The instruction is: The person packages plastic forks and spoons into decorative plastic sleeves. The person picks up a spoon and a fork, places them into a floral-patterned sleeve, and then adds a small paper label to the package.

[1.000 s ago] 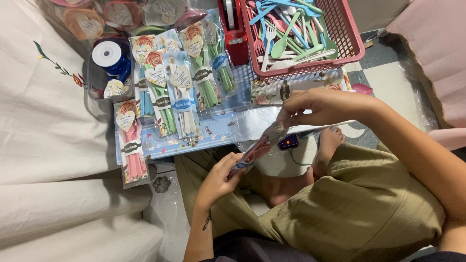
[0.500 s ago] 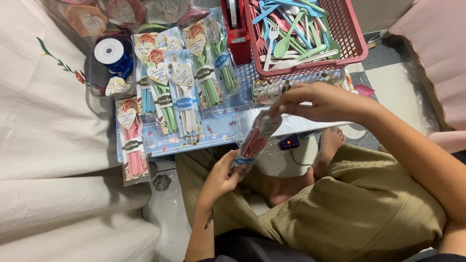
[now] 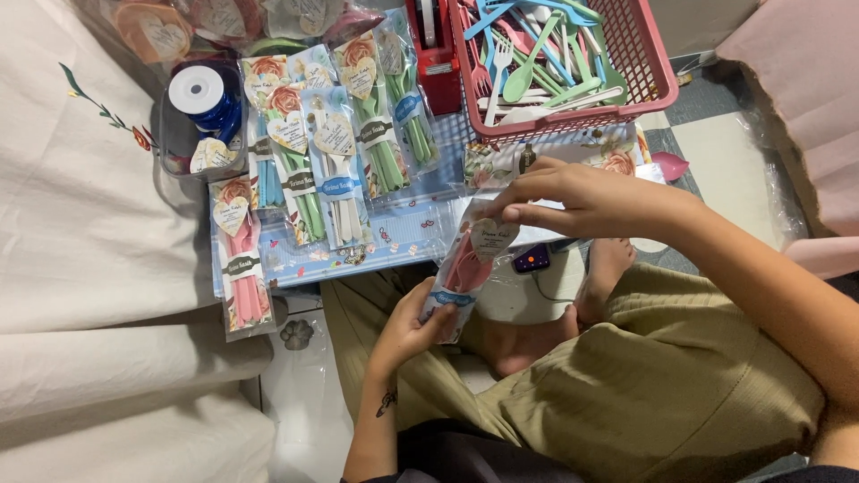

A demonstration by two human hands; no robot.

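A clear packet of pink plastic cutlery [image 3: 465, 268] with a heart-shaped tag and a blue band is held over my lap. My left hand [image 3: 407, 326] grips its lower end. My right hand [image 3: 573, 199] pinches its top end near the tag. Beyond it, on a blue patterned sheet [image 3: 394, 237], lie several finished packets: green ones [image 3: 389, 134], a white one [image 3: 340, 179], and a pink one [image 3: 240, 268] at the left.
A red basket [image 3: 644, 85] at the top holds several loose coloured forks and spoons. A red tape dispenser [image 3: 434, 45] stands beside it. A clear tub with a blue ribbon spool [image 3: 204, 98] sits at upper left. White cloth [image 3: 80, 224] covers the left side.
The packet has swung more upright and closer to my lap. My right hand has slid along its top end; my left hand stays at its lower end.
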